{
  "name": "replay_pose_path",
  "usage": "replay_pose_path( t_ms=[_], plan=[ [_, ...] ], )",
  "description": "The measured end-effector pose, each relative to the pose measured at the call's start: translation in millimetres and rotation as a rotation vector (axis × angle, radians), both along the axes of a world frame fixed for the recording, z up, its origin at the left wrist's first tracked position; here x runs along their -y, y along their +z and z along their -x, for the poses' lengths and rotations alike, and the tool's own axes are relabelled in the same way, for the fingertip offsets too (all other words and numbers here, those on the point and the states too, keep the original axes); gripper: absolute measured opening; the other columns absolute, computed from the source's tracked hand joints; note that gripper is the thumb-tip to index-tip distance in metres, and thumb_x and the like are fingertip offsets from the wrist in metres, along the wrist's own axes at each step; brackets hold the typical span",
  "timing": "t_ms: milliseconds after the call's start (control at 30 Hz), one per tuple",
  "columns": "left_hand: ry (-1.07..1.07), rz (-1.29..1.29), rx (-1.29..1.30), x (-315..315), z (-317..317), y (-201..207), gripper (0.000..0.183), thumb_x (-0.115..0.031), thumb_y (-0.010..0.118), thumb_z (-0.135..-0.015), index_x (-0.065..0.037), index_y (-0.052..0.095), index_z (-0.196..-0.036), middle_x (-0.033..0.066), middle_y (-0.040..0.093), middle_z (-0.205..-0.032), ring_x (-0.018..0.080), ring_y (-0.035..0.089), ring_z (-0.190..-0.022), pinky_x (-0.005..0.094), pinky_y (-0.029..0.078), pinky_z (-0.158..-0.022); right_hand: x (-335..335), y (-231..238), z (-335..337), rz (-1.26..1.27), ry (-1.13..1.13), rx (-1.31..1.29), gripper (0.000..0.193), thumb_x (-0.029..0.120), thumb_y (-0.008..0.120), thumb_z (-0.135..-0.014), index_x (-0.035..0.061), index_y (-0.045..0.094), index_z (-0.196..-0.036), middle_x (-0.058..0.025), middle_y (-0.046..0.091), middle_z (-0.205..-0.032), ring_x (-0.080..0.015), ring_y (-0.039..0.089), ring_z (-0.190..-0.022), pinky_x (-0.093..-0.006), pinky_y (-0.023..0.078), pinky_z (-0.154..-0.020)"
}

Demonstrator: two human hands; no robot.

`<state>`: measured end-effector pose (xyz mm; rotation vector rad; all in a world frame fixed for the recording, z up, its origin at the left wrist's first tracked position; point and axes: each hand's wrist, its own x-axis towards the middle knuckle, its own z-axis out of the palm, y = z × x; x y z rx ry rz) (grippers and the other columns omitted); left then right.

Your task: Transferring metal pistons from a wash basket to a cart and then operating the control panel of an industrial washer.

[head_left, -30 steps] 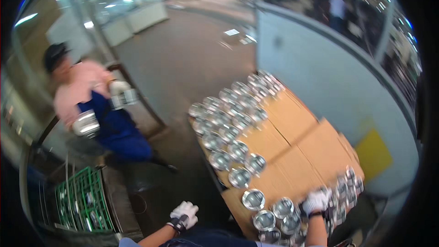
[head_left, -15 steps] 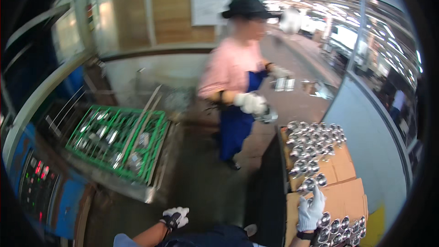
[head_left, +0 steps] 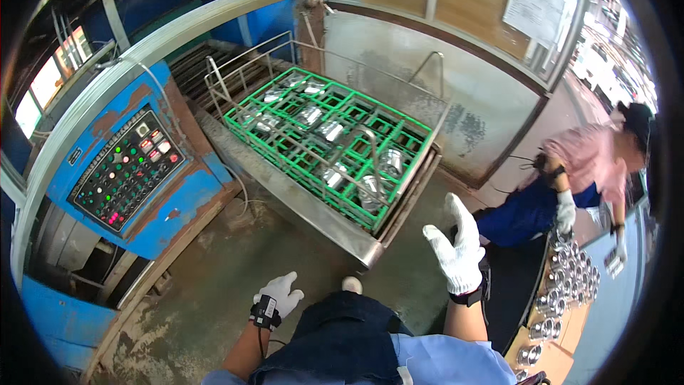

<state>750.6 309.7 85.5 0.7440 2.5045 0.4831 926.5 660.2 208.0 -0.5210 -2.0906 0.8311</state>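
My left hand (head_left: pixel 281 294), in a white knit glove, hangs low in front of me with its fingers loosely apart and nothing in it. My right hand (head_left: pixel 458 251), gloved likewise, is raised with thumb and fingers spread, holding nothing. Ahead of both hands lies a green wire rack (head_left: pixel 281 144) on a metal-edged stand (head_left: pixel 335 235). Several shiny metal cups lie in its compartments, among them one cup (head_left: pixel 370 192) at the near right corner; other compartments hold none. A bent metal bar (head_left: pixel 372 150) crosses above the rack. My right hand is nearest to that corner, apart from it.
On the left stands a blue control panel (head_left: pixel 132 171) with lit buttons. At the right, a cardboard-covered table (head_left: pixel 563 342) carries many shiny metal cups (head_left: pixel 552 303). A co-worker (head_left: pixel 591 164) in pink and blue leans there, holding metal pieces. A pale wall (head_left: pixel 413 93) closes the back.
My view has swung left towards the rack. My right hand has come away from the cups on the table and is now raised, empty. The co-worker is now by the table.
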Motion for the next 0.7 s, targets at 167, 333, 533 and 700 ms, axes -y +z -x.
replay_pose_path(
  t_ms=[167, 333, 533, 700],
  plan=[
    [0.078, -0.082, -0.198, 1, 88, 40, 0.064, -0.037, 0.073, -0.087, -0.010, 0.057, -0.143, 0.0230, 0.061, -0.140, 0.0416, 0.056, -0.132, 0.0490, 0.046, -0.111, 13, 16, 91, 0.165, 0.149, -0.055, 0.086, 0.015, 0.087, -0.081, -0.0061, 0.043, -0.151, -0.0232, 0.053, -0.150, -0.0311, 0.049, -0.142, -0.0450, 0.032, -0.122],
    [-0.060, -0.318, -0.685, -37, 211, 100, 0.052, -0.023, 0.077, -0.085, -0.007, 0.063, -0.132, 0.0211, 0.070, -0.116, 0.0419, 0.066, -0.110, 0.0500, 0.055, -0.096, 12, 36, 161, 0.104, 0.235, -0.098, 0.099, 0.029, 0.090, -0.079, -0.0104, 0.037, -0.153, -0.0285, 0.053, -0.148, -0.0354, 0.056, -0.136, -0.0422, 0.042, -0.115],
    [-0.101, -0.238, -0.655, -101, 351, 145, 0.054, -0.029, 0.071, -0.091, -0.006, 0.059, -0.138, 0.0235, 0.068, -0.123, 0.0419, 0.063, -0.118, 0.0474, 0.051, -0.102, 2, 56, 224, -0.174, 0.170, 0.053, 0.039, 0.019, 0.080, -0.078, 0.0050, 0.076, -0.114, -0.0141, 0.076, -0.101, -0.0302, 0.075, -0.092, -0.0381, 0.060, -0.084],
    [-0.131, -0.276, -0.543, -168, 451, 140, 0.053, -0.025, 0.068, -0.092, -0.003, 0.060, -0.139, 0.0252, 0.066, -0.131, 0.0401, 0.062, -0.124, 0.0453, 0.049, -0.108, -12, 65, 231, -0.030, 0.287, 0.079, 0.023, 0.021, 0.066, -0.087, 0.0088, 0.080, -0.101, -0.0074, 0.078, -0.093, -0.0252, 0.075, -0.078, -0.0338, 0.060, -0.071]
  ],
)
